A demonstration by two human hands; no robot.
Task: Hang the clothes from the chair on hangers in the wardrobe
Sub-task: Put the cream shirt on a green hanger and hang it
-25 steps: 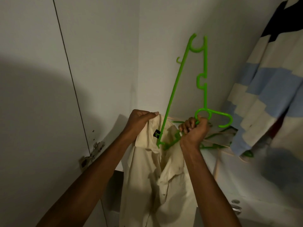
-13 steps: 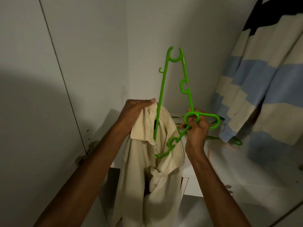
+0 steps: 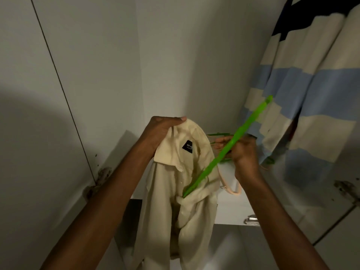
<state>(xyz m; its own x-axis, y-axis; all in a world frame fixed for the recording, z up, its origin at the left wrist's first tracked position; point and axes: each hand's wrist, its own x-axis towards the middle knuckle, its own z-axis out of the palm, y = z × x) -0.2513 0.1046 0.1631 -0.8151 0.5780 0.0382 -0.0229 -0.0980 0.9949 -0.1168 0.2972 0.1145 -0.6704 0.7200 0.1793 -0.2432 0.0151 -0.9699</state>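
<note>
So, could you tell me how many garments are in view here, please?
2. The cream shirt hangs from the left hand at centre; the striped knit garment hangs at the right. Others may be hidden behind it.

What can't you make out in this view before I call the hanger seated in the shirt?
- Bright green plastic hanger: motion-blurred in the head view; its lower end is hidden inside the cream button-up shirt.
- Right hand: fingers partly behind the hanger.
- Striped knit garment: cut off by the top edge.
</note>
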